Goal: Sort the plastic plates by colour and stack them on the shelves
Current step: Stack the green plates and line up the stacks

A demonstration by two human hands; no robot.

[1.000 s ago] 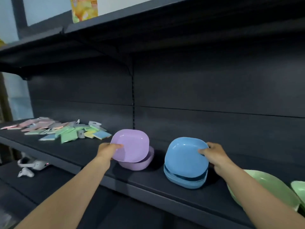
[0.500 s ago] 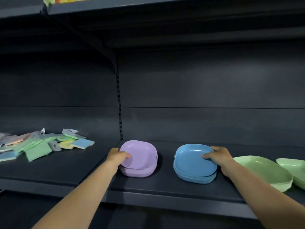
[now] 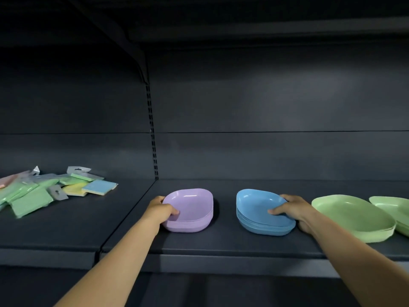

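Note:
A stack of purple plates (image 3: 192, 207) sits on the dark shelf (image 3: 221, 242), left of centre. My left hand (image 3: 160, 210) grips its left rim, thumb inside the top plate. To the right lies a stack of blue plates (image 3: 256, 209). My right hand (image 3: 292, 210) grips that stack's right rim, thumb on the top plate's inner surface and fingers round the far edge. Further right are a stack of green plates (image 3: 354, 216) and another green plate (image 3: 396, 209) cut off by the frame edge.
Several flat coloured packets (image 3: 55, 191) in green, yellow, blue and pink lie scattered on the left shelf section. A slotted upright (image 3: 152, 138) divides the back panel. Another shelf hangs overhead, and a lower level shows dark below the front edge.
The tilted purple and blue top plates have come down flat onto their stacks. Both hands stayed on the rims. The view has moved lower and closer to the shelf.

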